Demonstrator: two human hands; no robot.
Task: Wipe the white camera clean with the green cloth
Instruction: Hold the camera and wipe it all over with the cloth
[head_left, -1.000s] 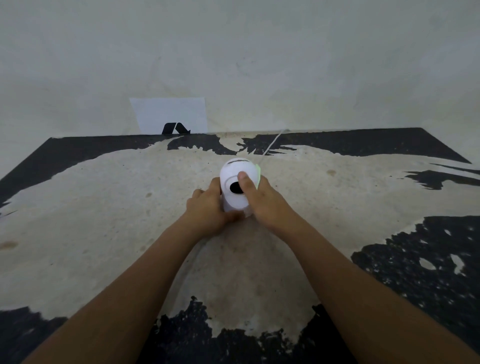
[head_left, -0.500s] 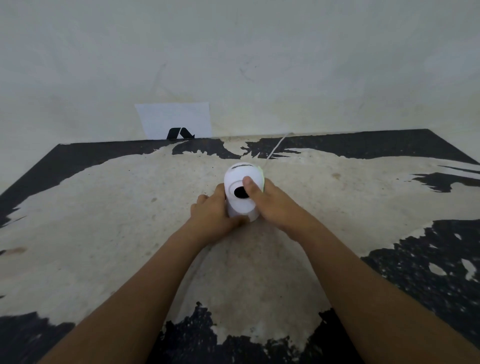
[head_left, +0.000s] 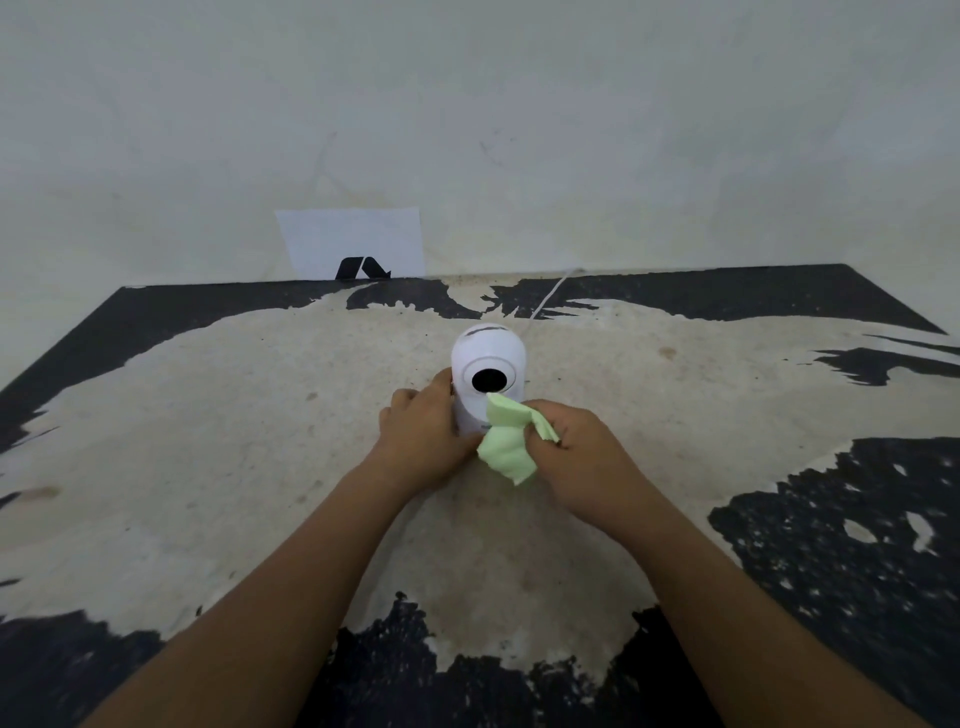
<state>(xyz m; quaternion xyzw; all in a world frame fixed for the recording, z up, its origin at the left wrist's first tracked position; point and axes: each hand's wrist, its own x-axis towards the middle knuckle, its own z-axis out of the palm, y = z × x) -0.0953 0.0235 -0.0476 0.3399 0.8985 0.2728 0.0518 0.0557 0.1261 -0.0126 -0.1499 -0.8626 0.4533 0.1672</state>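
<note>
The white camera (head_left: 488, 358) stands upright in the middle of the worn table, its round black lens facing me. My left hand (head_left: 421, 436) grips its base from the left side. My right hand (head_left: 582, 457) sits just right of the base and pinches the crumpled green cloth (head_left: 506, 441), which hangs in front of the camera's lower body with one corner touching just below the lens. The camera's base is hidden behind the cloth and my fingers.
A thin white cable (head_left: 553, 293) runs from behind the camera to the table's back edge. A white sheet with a black mark (head_left: 353, 244) leans on the wall at the back. The table top (head_left: 208, 441) is beige with peeling black patches.
My right hand has slid down off the lens and the camera's right side to beside its base. The green cloth, barely visible before, now shows bunched in front of the camera. The lens is uncovered.
</note>
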